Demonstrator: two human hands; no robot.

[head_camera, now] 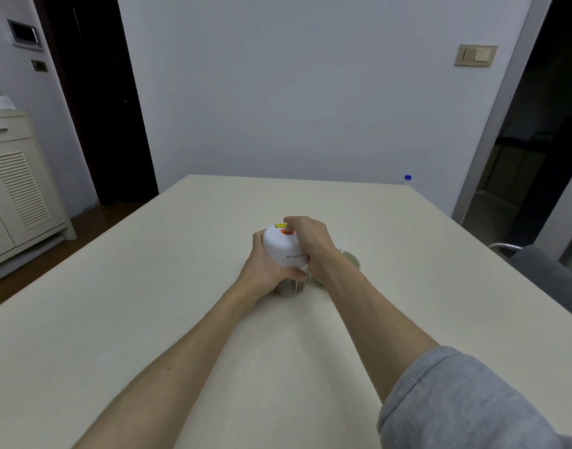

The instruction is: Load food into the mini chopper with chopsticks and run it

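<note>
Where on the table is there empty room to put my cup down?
Lots of bare table lies left of the left hand, and more beyond the chopper toward the far wall. It is crowded in the middle: both hands grip the chopper, and a small dish sits just behind the right hand.

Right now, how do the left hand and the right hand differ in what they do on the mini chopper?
The left hand wraps around the side of the mini chopper, steadying it; the right hand comes over the top. The left hand's fingers curl around the body, while a right-hand finger presses the orange button. Both touch the chopper, which stands on the table.
</note>
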